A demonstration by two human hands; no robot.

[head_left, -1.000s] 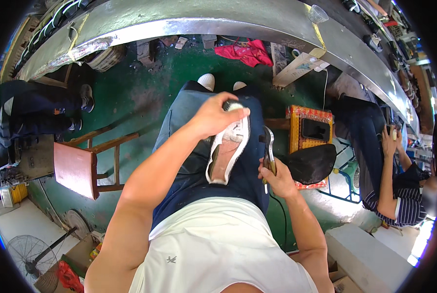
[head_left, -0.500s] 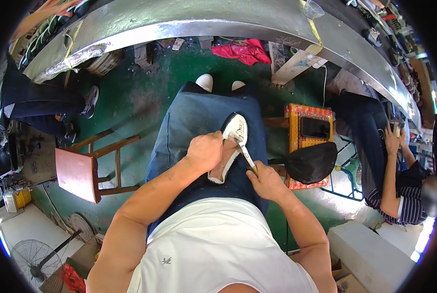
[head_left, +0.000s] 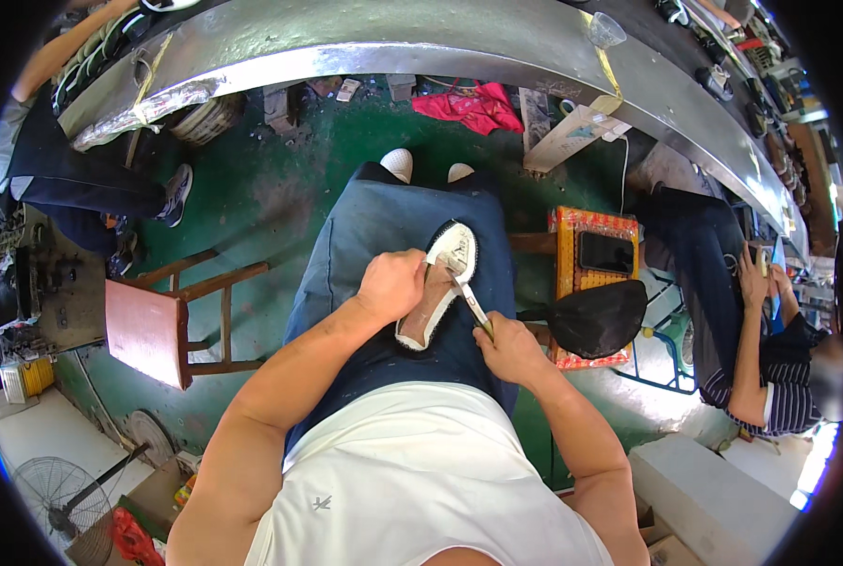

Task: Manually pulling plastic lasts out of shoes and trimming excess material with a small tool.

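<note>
Across my lap lies a shoe upper point(head_left: 425, 316), bottom side up, with a white toe end, a brown inner board and a dark stitched edge. Its toe points away from me. My left hand point(head_left: 392, 285) is closed on its left side near the middle. In my right hand point(head_left: 512, 350) is the handle of a metal tool that looks like pincers point(head_left: 473, 304). The tool's tip touches the shoe just below the white toe part. My fingers partly cover the handle, and my left hand hides some of the shoe's edge.
A metal-edged workbench point(head_left: 327, 61) curves along the far side. On my right, a stool point(head_left: 566, 269) carries a phone point(head_left: 606, 252) and a black cloth item point(head_left: 598, 318). A brown-topped stool point(head_left: 145, 330) stands left. Other people sit at both sides. Red cloth point(head_left: 473, 107) lies under the bench.
The shoe's near end has shifted slightly left, and my left hand has moved slightly up and left with it. The tool's tip remains near the toe part, still in my right hand.
</note>
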